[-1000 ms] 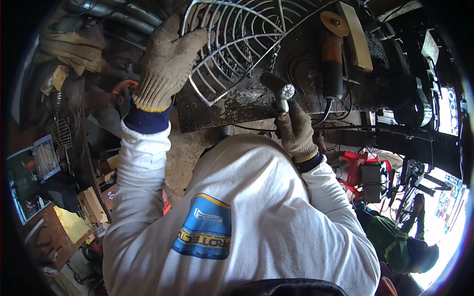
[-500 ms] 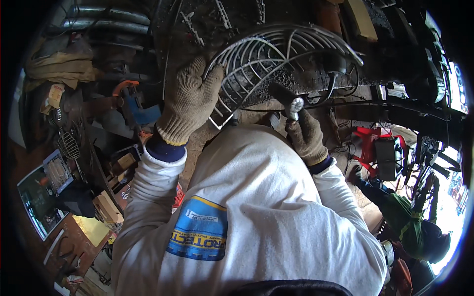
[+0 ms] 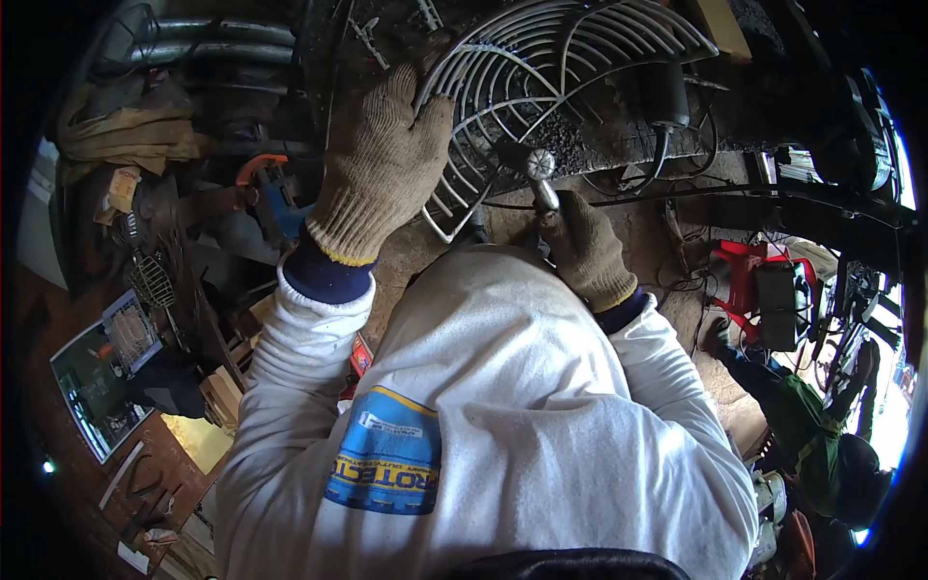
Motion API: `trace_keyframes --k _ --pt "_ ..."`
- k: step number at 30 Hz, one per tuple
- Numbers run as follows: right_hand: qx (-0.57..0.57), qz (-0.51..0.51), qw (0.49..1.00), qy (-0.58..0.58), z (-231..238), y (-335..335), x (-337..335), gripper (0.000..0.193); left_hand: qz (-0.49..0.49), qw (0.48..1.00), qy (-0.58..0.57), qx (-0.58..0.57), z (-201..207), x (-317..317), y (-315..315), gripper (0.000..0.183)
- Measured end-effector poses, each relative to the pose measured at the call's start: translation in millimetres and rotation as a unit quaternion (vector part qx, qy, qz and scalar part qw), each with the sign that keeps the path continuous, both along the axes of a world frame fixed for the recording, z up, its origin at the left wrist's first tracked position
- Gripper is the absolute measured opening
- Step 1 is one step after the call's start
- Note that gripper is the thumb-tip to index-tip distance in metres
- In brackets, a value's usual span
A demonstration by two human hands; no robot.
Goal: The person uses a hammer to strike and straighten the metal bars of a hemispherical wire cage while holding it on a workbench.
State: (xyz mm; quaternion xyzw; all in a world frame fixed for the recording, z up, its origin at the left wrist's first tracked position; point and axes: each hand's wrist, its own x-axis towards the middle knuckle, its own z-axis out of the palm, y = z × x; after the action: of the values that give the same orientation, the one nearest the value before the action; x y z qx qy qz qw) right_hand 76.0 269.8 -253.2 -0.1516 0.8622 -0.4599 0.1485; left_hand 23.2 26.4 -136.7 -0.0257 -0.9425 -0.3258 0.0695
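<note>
A curved metal wire grille [image 3: 527,82], built of concentric bent rods and cross bars, lies tilted on the dark workbench. My left hand [image 3: 382,159], in a knitted tan work glove, grips its left edge, the thumb against the rim; some fingertips are hidden. In my right hand [image 3: 587,251], gloved alike, is a hammer [image 3: 541,172] held by its handle. Its round, shiny face points up, and the dark rear of the head is close to the grille's lower bars. Whether the two touch, I cannot tell.
A dark cylindrical tool [image 3: 663,97] with a cord rests on the bench right of the grille. On the left are a blue and orange clamp [image 3: 275,193] and a brown cloth [image 3: 126,130]. A red chair [image 3: 739,280] and a person in green [image 3: 812,425] are on the right.
The grille and my left hand have shifted, with the grille now farther up the view. My right hand has brought the hammer left and upward, nearer the grille's lower bars.
</note>
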Motion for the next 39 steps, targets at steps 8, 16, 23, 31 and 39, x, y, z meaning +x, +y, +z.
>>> trace_keyframes --k 8,16,23,31,39 --pt "-0.179 -0.095 0.972 0.115 18.8 -12.6 7.1 0.036 -0.02 1.0 -0.005 -0.008 -2.2 -7.2 -6.7 0.023" --pt "-0.033 -0.105 0.994 0.007 21.0 -10.4 4.8 0.033 -0.027 0.999 -0.004 -0.036 -9.5 -11.3 -1.0 0.019" --pt "-0.198 -0.132 0.967 -0.091 9.7 -1.6 12.3 0.034 -0.052 0.992 -0.014 0.113 -28.1 -11.5 -14.6 0.025" --pt "-0.122 -0.097 0.985 -0.074 -0.5 -9.5 13.4 0.037 -0.028 0.994 -0.023 0.106 -27.5 -7.6 -19.0 0.028" --pt "-0.121 -0.114 0.983 -0.08 -6.8 -14.8 14.7 0.038 -0.048 0.994 -0.001 0.097 -34.5 -9.6 -21.4 0.03"
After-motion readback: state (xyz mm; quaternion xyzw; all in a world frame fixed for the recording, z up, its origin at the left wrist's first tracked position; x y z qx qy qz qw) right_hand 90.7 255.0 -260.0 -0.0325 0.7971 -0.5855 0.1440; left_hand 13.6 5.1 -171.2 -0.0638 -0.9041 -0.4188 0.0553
